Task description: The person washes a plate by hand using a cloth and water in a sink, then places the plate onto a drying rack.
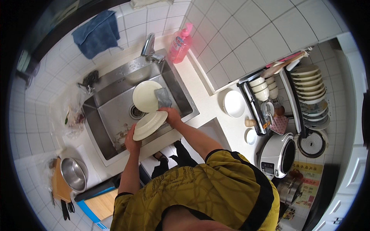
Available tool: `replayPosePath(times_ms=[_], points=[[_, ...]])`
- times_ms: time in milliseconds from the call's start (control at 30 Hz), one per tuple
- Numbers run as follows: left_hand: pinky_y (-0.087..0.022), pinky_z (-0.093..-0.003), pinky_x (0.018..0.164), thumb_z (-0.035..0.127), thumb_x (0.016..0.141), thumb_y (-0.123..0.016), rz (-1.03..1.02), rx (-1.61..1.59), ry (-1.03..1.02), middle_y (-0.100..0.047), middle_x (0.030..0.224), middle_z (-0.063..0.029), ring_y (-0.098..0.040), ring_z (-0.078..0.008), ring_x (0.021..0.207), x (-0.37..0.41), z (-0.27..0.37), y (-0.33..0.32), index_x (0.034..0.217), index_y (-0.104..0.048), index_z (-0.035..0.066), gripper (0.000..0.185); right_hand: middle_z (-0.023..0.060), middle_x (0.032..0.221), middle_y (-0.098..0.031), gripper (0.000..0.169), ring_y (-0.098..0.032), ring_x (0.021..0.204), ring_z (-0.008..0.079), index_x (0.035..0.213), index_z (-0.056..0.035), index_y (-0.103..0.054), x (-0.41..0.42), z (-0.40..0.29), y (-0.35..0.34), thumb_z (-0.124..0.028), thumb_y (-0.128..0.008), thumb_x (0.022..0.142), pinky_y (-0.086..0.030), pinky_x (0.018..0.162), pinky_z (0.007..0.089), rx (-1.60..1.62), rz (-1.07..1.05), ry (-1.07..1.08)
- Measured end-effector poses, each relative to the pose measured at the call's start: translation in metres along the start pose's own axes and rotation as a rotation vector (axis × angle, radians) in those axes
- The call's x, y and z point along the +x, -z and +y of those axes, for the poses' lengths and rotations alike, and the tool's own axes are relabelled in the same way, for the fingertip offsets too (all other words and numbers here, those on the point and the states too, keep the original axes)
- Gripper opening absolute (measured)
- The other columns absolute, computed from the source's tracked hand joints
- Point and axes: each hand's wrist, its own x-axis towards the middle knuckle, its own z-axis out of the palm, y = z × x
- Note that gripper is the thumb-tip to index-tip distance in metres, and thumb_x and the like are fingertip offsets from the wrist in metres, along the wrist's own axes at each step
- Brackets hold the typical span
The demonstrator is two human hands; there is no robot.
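Between my two hands a pale cream plate (150,125) is held tilted over the near part of a stainless steel sink (112,111). My left hand (133,140) grips its lower left rim. My right hand (170,117) grips the upper right rim and also touches a grey cloth (163,97). Another cream plate (146,95) lies in the sink beside the drain, partly under that cloth. Brown food scraps (122,133) lie on the sink floor. The chrome faucet (149,47) stands at the sink's far edge.
A pink pump bottle (180,44) stands by the faucet. Rightward are a white bowl (234,104), a dish rack with bowls (260,88) and plates (309,83), and a rice cooker (277,156). A steel bowl (73,174), a knife block (60,184) and a plastic bag (72,118) are leftward.
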Motion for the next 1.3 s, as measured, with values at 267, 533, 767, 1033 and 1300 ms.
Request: replayPosePath(times_ms=[267, 533, 767, 1033, 1300], points=[[-0.044, -0.0318, 0.082, 0.012, 0.074, -0.061, -0.011, 0.008, -0.015, -0.060, 0.105, -0.0110, -0.058, -0.0261, 0.096, -0.002, -0.011, -0.004, 0.114, -0.055, 0.013, 0.041, 0.0086, 0.084, -0.063, 0.015, -0.060, 0.079, 0.0298, 0.086, -0.0190, -0.064, -0.001, 0.000, -0.002, -0.016, -0.055, 0.075, -0.048, 0.068, 0.0373, -0.040, 0.032, -0.010], [-0.045, -0.0321, 0.080, 0.008, 0.075, -0.056, -0.022, -0.003, 0.034, -0.061, 0.103, -0.0127, -0.059, -0.0264, 0.096, -0.001, -0.006, -0.001, 0.112, -0.056, 0.010, 0.037, 0.0087, 0.080, -0.064, 0.015, -0.060, 0.076, 0.0306, 0.086, -0.0176, -0.064, -0.002, 0.001, -0.004, -0.020, -0.057, 0.073, -0.048, 0.066, 0.0384, -0.082, 0.040, -0.025], [-0.045, -0.0327, 0.080, 0.011, 0.074, -0.060, 0.000, -0.006, -0.034, -0.061, 0.103, -0.0100, -0.059, -0.0265, 0.094, -0.002, -0.008, -0.002, 0.111, -0.057, 0.014, 0.038, 0.0093, 0.080, -0.064, 0.014, -0.060, 0.075, 0.0307, 0.085, -0.0168, -0.064, -0.001, 0.001, -0.004, -0.020, -0.057, 0.073, -0.049, 0.065, 0.0385, -0.058, 0.046, -0.044], [-0.045, -0.0327, 0.080, 0.010, 0.074, -0.057, -0.013, 0.073, -0.037, -0.061, 0.103, -0.0097, -0.058, -0.0275, 0.095, -0.001, -0.008, -0.002, 0.112, -0.056, 0.015, 0.038, 0.0094, 0.085, -0.064, 0.016, -0.060, 0.079, 0.0308, 0.088, -0.0204, -0.065, 0.000, 0.003, -0.005, -0.020, -0.055, 0.076, -0.048, 0.070, 0.0395, -0.023, 0.000, -0.081], [-0.045, -0.0310, 0.079, 0.008, 0.072, -0.062, 0.000, 0.019, -0.007, -0.061, 0.103, -0.0110, -0.059, -0.0257, 0.094, 0.001, -0.007, -0.003, 0.112, -0.056, 0.016, 0.041, 0.0114, 0.082, -0.063, 0.016, -0.061, 0.078, 0.0302, 0.086, -0.0127, -0.065, -0.001, 0.004, -0.006, -0.016, -0.059, 0.072, -0.049, 0.067, 0.0353, 0.005, 0.051, 0.006]])
